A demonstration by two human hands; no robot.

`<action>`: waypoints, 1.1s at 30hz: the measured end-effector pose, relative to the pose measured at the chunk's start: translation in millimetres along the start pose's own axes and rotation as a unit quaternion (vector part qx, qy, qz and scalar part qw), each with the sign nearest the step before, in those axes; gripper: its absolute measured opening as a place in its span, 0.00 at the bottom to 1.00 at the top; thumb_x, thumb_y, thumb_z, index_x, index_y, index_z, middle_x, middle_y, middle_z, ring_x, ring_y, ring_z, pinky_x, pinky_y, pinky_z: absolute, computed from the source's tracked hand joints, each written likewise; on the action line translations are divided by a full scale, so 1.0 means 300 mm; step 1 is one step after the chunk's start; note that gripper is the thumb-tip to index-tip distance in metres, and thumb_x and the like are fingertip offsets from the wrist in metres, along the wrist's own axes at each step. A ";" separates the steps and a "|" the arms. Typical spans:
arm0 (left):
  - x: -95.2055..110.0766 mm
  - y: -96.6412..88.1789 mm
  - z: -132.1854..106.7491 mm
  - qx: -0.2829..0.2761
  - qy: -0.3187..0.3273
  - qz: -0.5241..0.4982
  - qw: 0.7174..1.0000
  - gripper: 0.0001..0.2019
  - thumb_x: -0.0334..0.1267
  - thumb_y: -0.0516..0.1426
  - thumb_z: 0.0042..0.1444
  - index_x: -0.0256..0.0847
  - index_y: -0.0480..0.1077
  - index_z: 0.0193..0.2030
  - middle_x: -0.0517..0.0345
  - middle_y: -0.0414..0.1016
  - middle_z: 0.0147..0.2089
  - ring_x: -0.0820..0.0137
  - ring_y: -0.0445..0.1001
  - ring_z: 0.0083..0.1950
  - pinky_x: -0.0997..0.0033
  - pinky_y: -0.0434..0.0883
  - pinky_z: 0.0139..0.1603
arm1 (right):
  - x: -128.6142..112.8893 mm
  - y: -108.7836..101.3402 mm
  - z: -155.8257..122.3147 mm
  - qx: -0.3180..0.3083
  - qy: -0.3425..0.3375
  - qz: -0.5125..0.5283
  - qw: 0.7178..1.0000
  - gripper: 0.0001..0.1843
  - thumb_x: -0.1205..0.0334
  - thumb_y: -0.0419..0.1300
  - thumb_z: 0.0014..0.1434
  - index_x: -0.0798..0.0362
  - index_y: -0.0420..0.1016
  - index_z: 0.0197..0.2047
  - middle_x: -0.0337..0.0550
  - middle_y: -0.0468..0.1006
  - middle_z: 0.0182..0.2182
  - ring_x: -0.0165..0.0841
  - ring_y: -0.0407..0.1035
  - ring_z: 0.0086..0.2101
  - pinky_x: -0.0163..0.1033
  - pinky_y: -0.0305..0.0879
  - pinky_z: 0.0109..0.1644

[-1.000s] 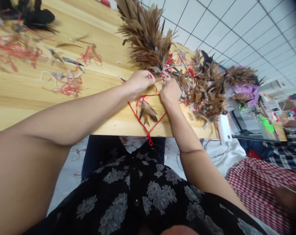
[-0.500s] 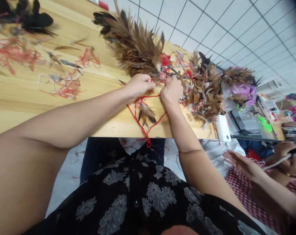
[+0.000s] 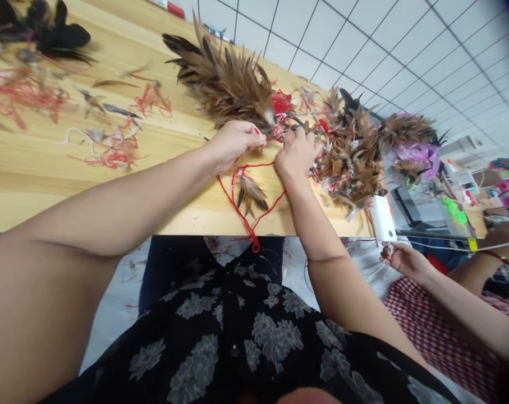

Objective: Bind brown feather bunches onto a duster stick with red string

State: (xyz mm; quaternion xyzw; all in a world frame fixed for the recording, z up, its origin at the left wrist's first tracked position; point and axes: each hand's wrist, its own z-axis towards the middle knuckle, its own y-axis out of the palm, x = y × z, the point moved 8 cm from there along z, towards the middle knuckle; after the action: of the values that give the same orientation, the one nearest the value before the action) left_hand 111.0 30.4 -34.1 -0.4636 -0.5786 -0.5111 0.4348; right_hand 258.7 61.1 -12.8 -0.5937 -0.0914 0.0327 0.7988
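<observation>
My left hand (image 3: 233,143) is closed in a pinch on a red string (image 3: 254,193) at the base of a big brown feather bundle (image 3: 224,84) lying on the wooden table (image 3: 47,168). Just to its right, my right hand (image 3: 296,154) is closed on the same string beside the bundle's bound end (image 3: 281,106). The string loops down over the table's front edge to a knot (image 3: 255,246). A small tuft of feathers (image 3: 251,196) lies inside the loop, between my wrists.
A heap of brown feather bunches (image 3: 351,157) lies right of my hands, with a purple tuft (image 3: 418,152) beyond. Red string scraps (image 3: 111,146) and loose feathers litter the left of the table. A white device (image 3: 383,219) sits at the table's corner; another person's hand (image 3: 401,261) reaches below it.
The big feather bundle has swung down and leftward to lie flatter on the table. My hands stay at its base. The other person's hand has come in under the white device.
</observation>
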 end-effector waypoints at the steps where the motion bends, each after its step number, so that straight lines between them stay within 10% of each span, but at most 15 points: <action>1: -0.006 -0.003 0.002 0.004 -0.011 -0.005 1.000 0.13 0.21 0.61 0.59 0.35 0.72 0.24 0.61 0.65 0.20 0.79 0.57 0.23 0.76 0.53 0.26 | -0.001 0.000 -0.002 0.000 0.000 0.006 1.000 0.26 0.68 0.40 0.73 0.51 0.81 0.54 0.54 0.76 0.59 0.49 0.66 0.59 0.56 0.58 0.59; 9: -0.041 -0.025 0.025 0.023 -0.048 -0.001 0.999 0.14 0.22 0.61 0.64 0.33 0.74 0.26 0.57 0.74 0.23 0.81 0.64 0.22 0.80 0.55 0.25 | -0.044 0.048 -0.022 -0.053 -0.031 -0.031 0.998 0.26 0.57 0.42 0.76 0.51 0.79 0.59 0.60 0.70 0.65 0.56 0.57 0.66 0.65 0.54 0.63; 23: -0.029 -0.032 0.005 0.070 -0.070 0.013 0.995 0.20 0.23 0.59 0.67 0.37 0.66 0.23 0.62 0.67 0.21 0.80 0.61 0.22 0.76 0.56 0.27 | -0.113 -0.071 -0.083 -0.028 -0.105 0.032 0.994 0.39 0.35 0.36 0.76 0.55 0.76 0.60 0.63 0.75 0.59 0.60 0.62 0.63 0.66 0.61 0.61; 33: -0.039 -0.025 0.018 0.044 -0.047 -0.002 0.998 0.16 0.23 0.63 0.63 0.35 0.70 0.23 0.56 0.76 0.25 0.79 0.64 0.22 0.77 0.61 0.27 | -0.138 -0.010 -0.057 -0.113 -0.130 0.075 0.982 0.28 0.54 0.41 0.79 0.56 0.81 0.54 0.57 0.84 0.52 0.48 0.75 0.55 0.53 0.68 0.62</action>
State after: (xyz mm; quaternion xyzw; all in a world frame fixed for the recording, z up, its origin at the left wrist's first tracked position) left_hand 105.6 34.2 -47.4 -0.4667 -0.6211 -0.4636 0.4261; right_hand 221.1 37.5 -18.9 -0.6763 -0.1528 0.1585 0.7030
